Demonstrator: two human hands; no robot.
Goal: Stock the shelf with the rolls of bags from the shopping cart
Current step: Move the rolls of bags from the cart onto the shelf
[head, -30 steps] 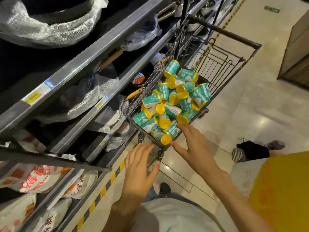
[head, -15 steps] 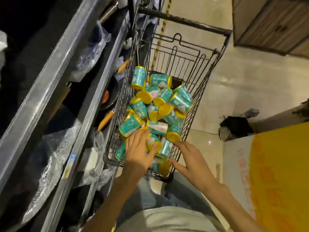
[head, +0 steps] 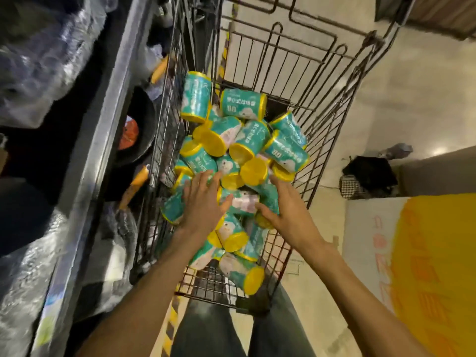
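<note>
Down in the shopping cart (head: 304, 104) lies a heap of teal rolls of bags (head: 243, 104) with yellow ends, piled against its left wire wall and toward the near end. Both hands are in the heap. The left hand (head: 203, 202) lies flat on the rolls, fingers straight and spread, thumb beside one roll (head: 243, 202) lying crosswise between the hands. The right hand (head: 283, 204) has its fingers over the rolls on that roll's other side and its thumb against the roll's end (whether it truly grips, I cannot tell; the picture is blurred). Left of the cart runs the shelf (head: 108, 140), its metal edge just beside the wire, with plastic-wrapped goods on it.
</note>
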